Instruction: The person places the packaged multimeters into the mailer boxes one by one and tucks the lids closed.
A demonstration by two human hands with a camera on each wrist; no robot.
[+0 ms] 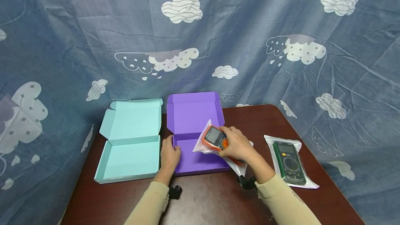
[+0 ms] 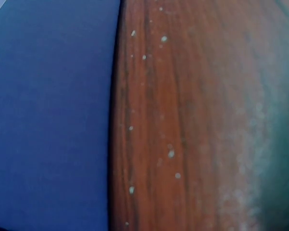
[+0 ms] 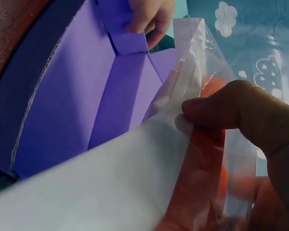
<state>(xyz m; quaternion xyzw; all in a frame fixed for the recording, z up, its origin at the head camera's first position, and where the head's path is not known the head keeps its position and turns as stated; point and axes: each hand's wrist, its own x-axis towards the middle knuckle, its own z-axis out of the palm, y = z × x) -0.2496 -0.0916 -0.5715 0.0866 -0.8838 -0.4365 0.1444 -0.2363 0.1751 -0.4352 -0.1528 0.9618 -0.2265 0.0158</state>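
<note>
An orange multimeter [image 1: 214,136] in a clear plastic bag is gripped by my right hand [image 1: 238,145], tilted over the right part of an open purple box [image 1: 190,162]. Close up in the right wrist view, the thumb [image 3: 214,111] presses on the bag's pale side, with the orange casing [image 3: 197,166] showing through. My left hand [image 1: 169,156] pinches the left wall of the purple box, thumb on the inner side. In the left wrist view only the box's outer side [image 2: 50,115] and the tabletop [image 2: 182,115] show.
An open teal box [image 1: 132,160] stands just left of the purple one, its lid leaning back. At the right, a green multimeter [image 1: 290,164] in a clear bag lies on the dark wooden table [image 1: 206,204]. A blue cloud-patterned curtain [image 1: 225,20] hangs behind.
</note>
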